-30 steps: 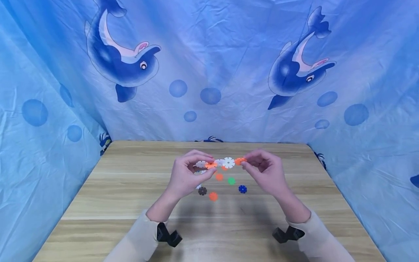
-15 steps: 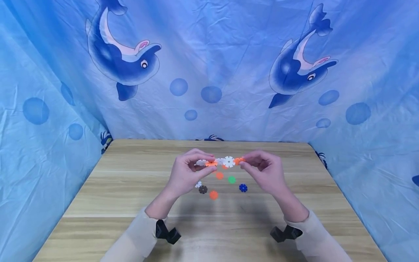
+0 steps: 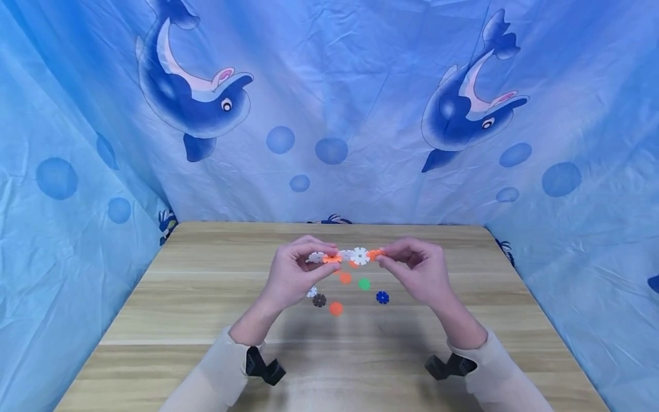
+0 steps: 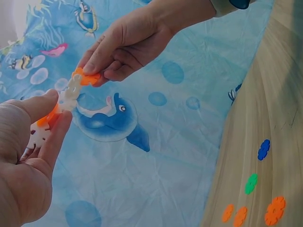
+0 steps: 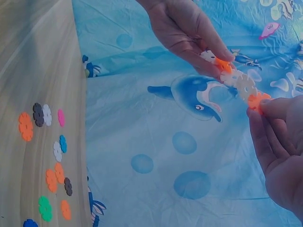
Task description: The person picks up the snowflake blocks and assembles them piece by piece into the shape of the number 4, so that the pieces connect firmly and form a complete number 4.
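Note:
A chain of flower-shaped discs, white and orange by turns in part, spans the two hands above the table. My left hand (image 3: 294, 276) pinches an orange disc (image 3: 332, 259) between thumb and fingers, with a white disc (image 5: 207, 56) beyond it at the chain's left end. Between the hands, a white disc (image 3: 360, 256) faces the head camera. At the right end my right hand (image 3: 421, 273) pinches another orange disc (image 5: 258, 101), which touches the white one beside it. Fingertips partly cover both orange discs.
Loose discs lie on the wooden table (image 3: 206, 320) below the hands: green (image 3: 364, 284), blue (image 3: 382, 297), dark (image 3: 319, 300), orange (image 3: 336, 309), pink (image 5: 61, 117) and others. A blue dolphin-print cloth (image 3: 360, 194) hangs around the table.
My right hand has moved slightly left, bringing its orange disc closer against the white one. The left hand keeps its pinch and has barely moved.

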Demonstrator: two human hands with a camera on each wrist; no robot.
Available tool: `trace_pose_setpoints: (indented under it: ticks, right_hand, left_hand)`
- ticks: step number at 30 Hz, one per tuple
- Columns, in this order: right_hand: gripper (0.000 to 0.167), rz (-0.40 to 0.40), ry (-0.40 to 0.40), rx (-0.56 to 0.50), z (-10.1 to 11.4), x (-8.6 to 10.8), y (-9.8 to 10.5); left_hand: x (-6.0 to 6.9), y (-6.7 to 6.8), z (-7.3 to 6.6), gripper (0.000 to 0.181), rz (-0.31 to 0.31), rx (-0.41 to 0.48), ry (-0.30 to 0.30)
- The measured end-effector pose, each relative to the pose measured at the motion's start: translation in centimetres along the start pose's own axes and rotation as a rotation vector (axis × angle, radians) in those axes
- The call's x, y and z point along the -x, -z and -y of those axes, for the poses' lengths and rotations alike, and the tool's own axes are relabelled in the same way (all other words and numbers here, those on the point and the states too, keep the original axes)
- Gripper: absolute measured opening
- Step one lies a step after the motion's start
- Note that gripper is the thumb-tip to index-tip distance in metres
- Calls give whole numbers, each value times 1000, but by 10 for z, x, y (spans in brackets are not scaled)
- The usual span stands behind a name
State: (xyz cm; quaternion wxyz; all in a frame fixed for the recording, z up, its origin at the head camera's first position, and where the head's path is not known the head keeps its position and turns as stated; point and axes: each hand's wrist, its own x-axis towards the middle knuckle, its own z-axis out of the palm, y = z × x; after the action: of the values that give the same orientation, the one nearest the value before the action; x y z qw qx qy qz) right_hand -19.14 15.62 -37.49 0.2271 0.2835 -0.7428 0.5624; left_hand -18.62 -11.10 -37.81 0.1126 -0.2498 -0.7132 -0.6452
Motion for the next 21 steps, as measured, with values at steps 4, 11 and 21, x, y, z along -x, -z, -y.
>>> trace_pose_setpoints:
  ticks: [4, 11, 21]
  right_hand:
    - [11, 9, -6, 14, 0, 1, 0]
    - [13, 35, 21, 22, 0, -1, 2]
    - [21, 13, 35, 31, 3, -4, -1]
  left_hand:
    - [0, -1, 2, 27, -4, 22, 2]
    - [-1, 0, 0, 25, 3, 24, -10]
    - [-3, -4, 2, 25, -5, 81, 1]
